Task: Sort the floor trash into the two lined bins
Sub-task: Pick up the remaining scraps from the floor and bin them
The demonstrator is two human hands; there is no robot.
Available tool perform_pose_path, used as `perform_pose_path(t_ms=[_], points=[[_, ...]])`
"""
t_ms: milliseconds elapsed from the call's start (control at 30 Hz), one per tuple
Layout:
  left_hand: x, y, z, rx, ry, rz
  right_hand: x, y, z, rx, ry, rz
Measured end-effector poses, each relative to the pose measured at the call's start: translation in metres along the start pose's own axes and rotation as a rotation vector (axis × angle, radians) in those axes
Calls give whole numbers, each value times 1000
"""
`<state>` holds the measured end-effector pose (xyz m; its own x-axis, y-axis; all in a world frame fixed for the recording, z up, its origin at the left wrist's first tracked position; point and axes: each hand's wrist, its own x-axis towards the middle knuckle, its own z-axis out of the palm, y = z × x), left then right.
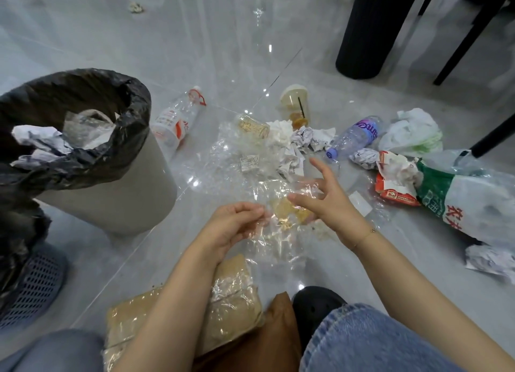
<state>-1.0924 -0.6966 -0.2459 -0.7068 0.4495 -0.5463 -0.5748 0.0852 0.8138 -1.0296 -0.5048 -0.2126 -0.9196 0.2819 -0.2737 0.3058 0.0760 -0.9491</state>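
Note:
My left hand (232, 226) and my right hand (324, 196) hold a clear plastic bag (281, 218) with yellowish crumbs between them, low over the floor. The left fingers curl round its left edge. The right thumb and fingers pinch its upper right part, with the index finger raised. A grey bin with a black liner (83, 148) stands at the left and holds crumpled paper and clear plastic. A second, perforated bin (33, 285) with a black liner sits at the lower left, partly cut off.
Floor trash lies ahead: a red-label bottle (175, 121), a clear sheet with a sticker (231, 160), a drink cup with a straw (296, 104), crumpled paper (303, 140), a purple-label bottle (354, 137), white bags (412, 133), a red wrapper (393, 182). Brown packets (231, 299) lie by my knees. Black furniture legs (367, 29) stand at the far right.

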Motion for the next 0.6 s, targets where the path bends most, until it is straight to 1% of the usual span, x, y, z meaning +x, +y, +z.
perform_pose_path(t_ms=[67, 133, 233, 333, 400, 500, 600], points=[[1, 0, -1, -34, 80, 66, -1, 5, 5, -54, -23, 94], [2, 1, 0, -20, 118, 108, 0, 13, 11, -14, -9, 118], [0, 2, 6, -26, 44, 94, -1, 18, 16, 89, 33, 87], [-2, 0, 8, 109, -38, 42, -1, 22, 18, 120, 70, 55], [0, -3, 7, 170, -13, 57, 1, 26, 19, 116, 101, 31], [1, -3, 7, 117, 63, 142, 0, 29, 20, 187, 110, 46], [1, -2, 7, 63, 89, 206, -6, 26, 25, 226, 33, 107]])
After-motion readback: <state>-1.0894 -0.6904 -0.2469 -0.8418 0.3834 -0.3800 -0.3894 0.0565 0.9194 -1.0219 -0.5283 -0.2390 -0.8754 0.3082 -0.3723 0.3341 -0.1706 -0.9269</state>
